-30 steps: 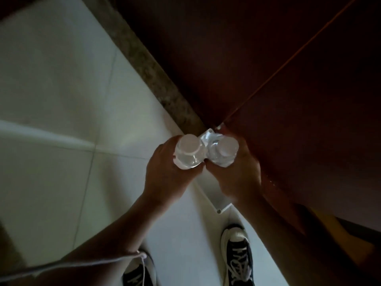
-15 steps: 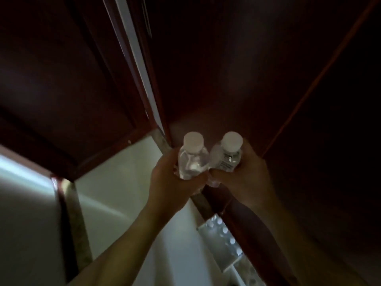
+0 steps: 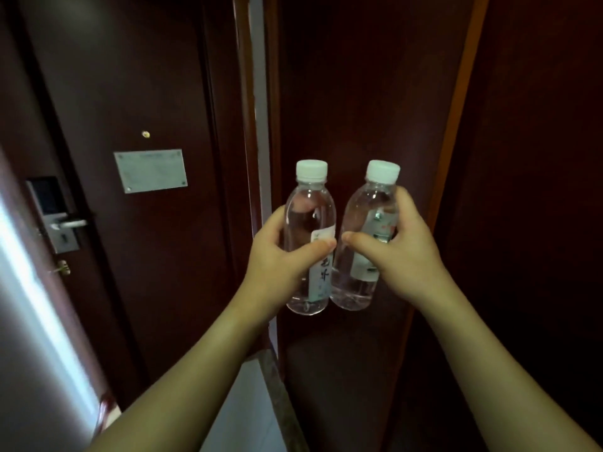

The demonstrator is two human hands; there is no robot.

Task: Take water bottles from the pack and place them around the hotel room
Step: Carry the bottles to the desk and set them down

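View swung up from floor since earlier; bottles now chest-high facing door (image 3: 137, 93). Left hand (image 3: 277, 259) grips left bottle (image 3: 310, 236), right hand (image 3: 401, 252) right bottle (image 3: 368, 236), touching, 12 o'clock. Smooth plastic, might slip.

Dark wooden panels (image 3: 359, 93) are standing close behind the two bottles (image 3: 310, 236), blocking any reach forward. Left of the panels, a closed door (image 3: 140, 256) is barring the way, its handle (image 3: 70, 224) jutting out. Below the panels, the tiled floor (image 3: 241, 409) is lying open.
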